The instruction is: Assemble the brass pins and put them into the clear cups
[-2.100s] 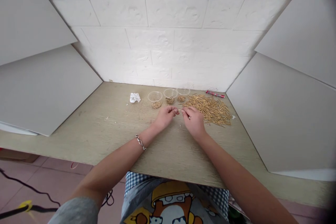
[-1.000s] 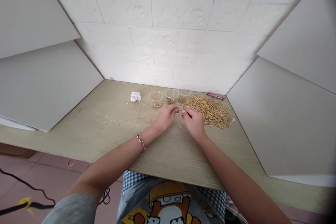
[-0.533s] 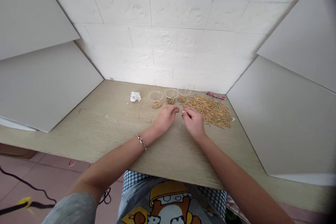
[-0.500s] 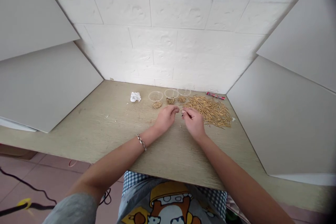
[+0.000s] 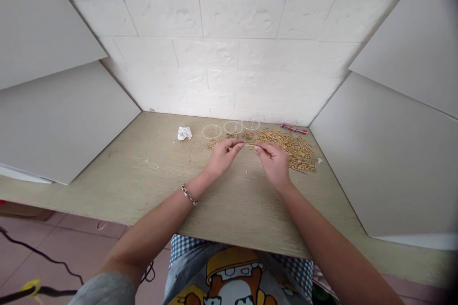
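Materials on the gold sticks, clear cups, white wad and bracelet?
Gold sticks: probably brass-toned metal, dull sheen; uniform yellow-gold and straight, but coated plastic isn't excluded.
Clear cups: likely thin plastic, glossy; see-through walls, bright rims. Glass possible.
White wad: paper or tissue, matte; crumpled folds.
Bracelet: silver-coloured metal, apparently polished; shiny chain links.

Two hands (image 5: 219,157) (image 5: 275,165), three cups (image 5: 212,138), one rod pile (image 5: 302,153)
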